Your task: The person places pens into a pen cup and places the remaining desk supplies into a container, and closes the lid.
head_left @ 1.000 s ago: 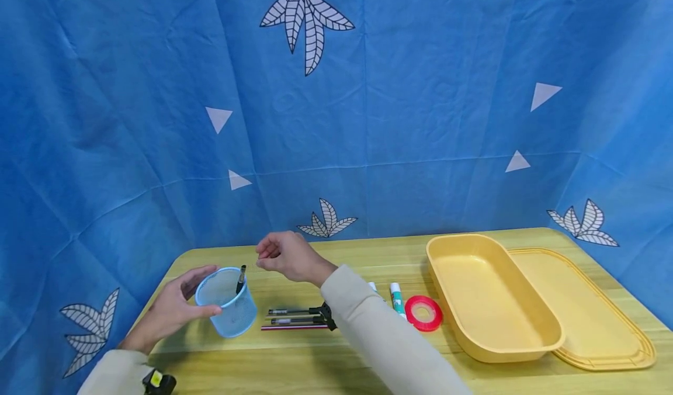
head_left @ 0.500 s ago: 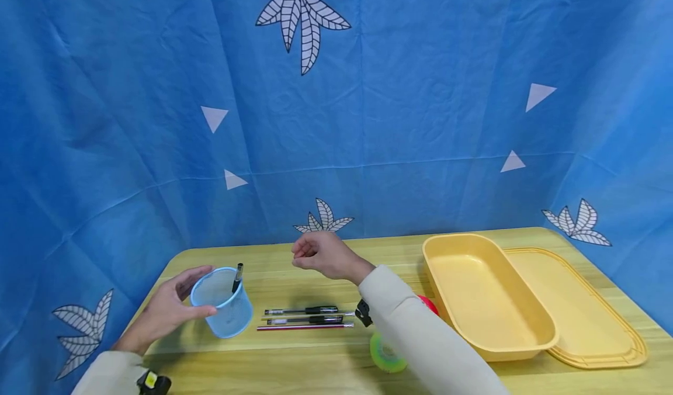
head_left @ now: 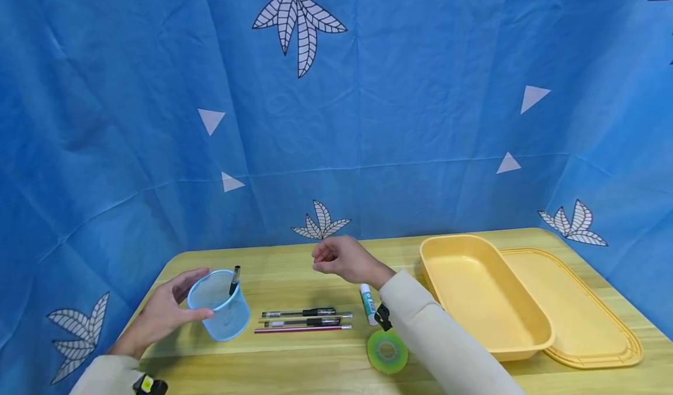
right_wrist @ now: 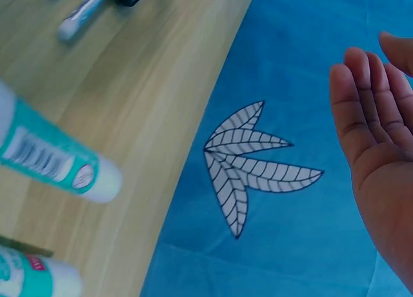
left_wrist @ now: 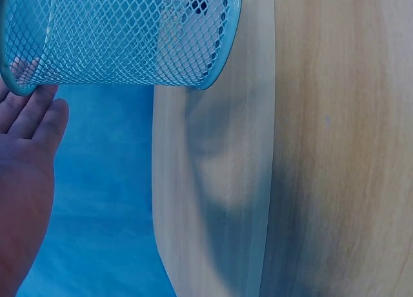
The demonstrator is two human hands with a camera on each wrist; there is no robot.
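Observation:
At the table's left, my left hand (head_left: 163, 313) holds a light-blue mesh pen holder (head_left: 225, 320), thumb at the front of the rim and fingers behind. In the left wrist view, fingertips (left_wrist: 48, 122) lie against the mesh wall (left_wrist: 116, 45). One black-capped pen (head_left: 234, 279) leans inside, its end above the rim. My right hand (head_left: 349, 257) is raised over the table's back part, fingers loosely bent and holding nothing. Between the hands lie two black pens (head_left: 319, 312) and pencils, one of them a red-striped pencil (head_left: 302, 329).
A glue stick (head_left: 368, 306) lies below my right hand; the right wrist view shows a second glue stick (right_wrist: 39, 274). A green tape roll (head_left: 374, 354) is near the right sleeve. Further right stand a yellow tray (head_left: 547, 348) and its flat lid (head_left: 594, 325). A blue curtain (head_left: 420, 120) hangs behind.
My right hand has moved right, away from the pen holder, baring the pens, pencils, a glue stick and the green tape; the sleeve now covers the red tape. My left hand keeps its hold.

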